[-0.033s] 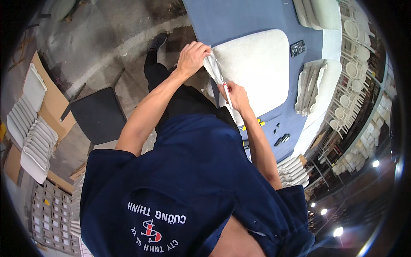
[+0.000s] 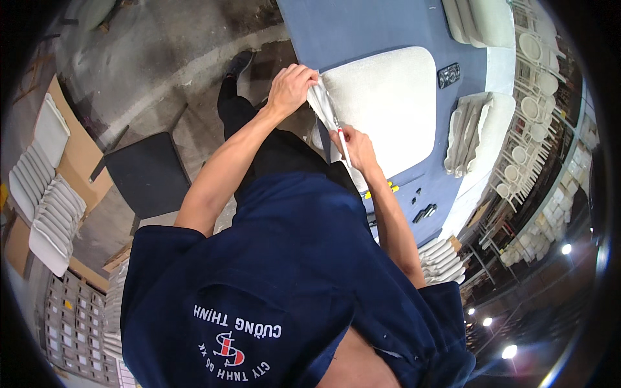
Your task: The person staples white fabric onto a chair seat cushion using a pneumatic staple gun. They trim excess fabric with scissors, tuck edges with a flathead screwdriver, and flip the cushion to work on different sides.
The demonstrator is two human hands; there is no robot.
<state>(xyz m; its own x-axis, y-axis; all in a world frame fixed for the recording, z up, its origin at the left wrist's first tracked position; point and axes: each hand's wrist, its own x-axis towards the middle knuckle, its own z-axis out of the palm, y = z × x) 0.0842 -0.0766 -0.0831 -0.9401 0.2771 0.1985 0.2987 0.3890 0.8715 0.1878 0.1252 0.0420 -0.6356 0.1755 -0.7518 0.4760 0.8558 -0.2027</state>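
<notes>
A cream upholstered seat cushion [image 2: 388,103] lies on the blue-grey table, its near-left edge toward my body. At its upper left corner my left hand [image 2: 292,87] is closed, pinching the loose edge of the pale cover fabric [image 2: 321,100] and holding it taut. My right hand [image 2: 357,147] is closed around a slim tool [image 2: 343,142] with a white and red handle. The tool's metallic tip meets the fabric edge below my left hand; its exact kind is hard to make out.
On the table [image 2: 362,26] are a black phone [image 2: 449,75], stacked cream pads [image 2: 480,132], more pads [image 2: 475,22], a yellow-handled tool [image 2: 392,186] and small black pieces [image 2: 425,213]. A black seat panel [image 2: 147,173] and stacked pale cushions [image 2: 55,220] are at the left.
</notes>
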